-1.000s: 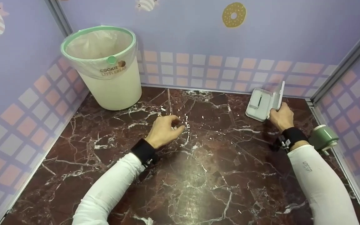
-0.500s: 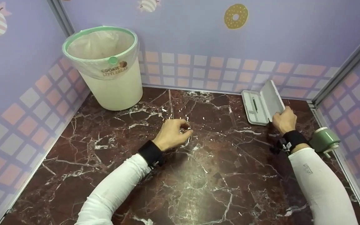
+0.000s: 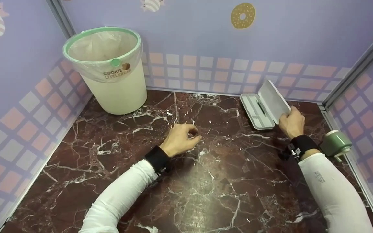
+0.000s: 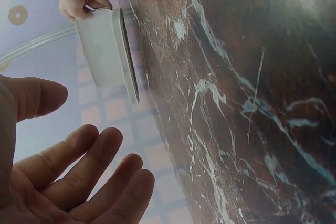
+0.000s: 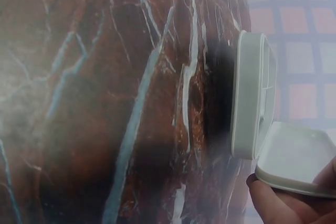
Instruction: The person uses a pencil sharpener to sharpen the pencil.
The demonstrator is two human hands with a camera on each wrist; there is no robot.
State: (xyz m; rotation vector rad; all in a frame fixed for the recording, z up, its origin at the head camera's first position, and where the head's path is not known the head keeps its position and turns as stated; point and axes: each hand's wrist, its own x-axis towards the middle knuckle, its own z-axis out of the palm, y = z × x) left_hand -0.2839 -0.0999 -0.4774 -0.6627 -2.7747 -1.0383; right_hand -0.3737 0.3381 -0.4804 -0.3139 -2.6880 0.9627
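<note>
A pale grey-white pencil case (image 3: 250, 110) stands folded open at the back right, near the back wall. My right hand (image 3: 292, 123) pinches the near end of its raised lid (image 3: 273, 100). A slim dark pen-like stick (image 3: 261, 107) lies in the divided tray. In the right wrist view, thumb and fingers grip the lid's end, and the tray (image 5: 248, 98) shows side-on close over the tabletop. My left hand (image 3: 180, 139) hovers over the middle of the table, fingers loosely bent. Nothing is between its thumb and fingers (image 4: 100, 156) in the left wrist view.
A cream bin (image 3: 118, 94) with a green rim and clear liner stands at the back left. Small white scraps (image 3: 186, 115) lie scattered beyond my left hand. A green object with a cream knob (image 3: 335, 144) sits by the right wall. Walls enclose the marbled table (image 3: 206, 194).
The pencil case has moved left and turned, so its tray faces the camera more, while my right hand keeps its grip. My left hand has shifted slightly right.
</note>
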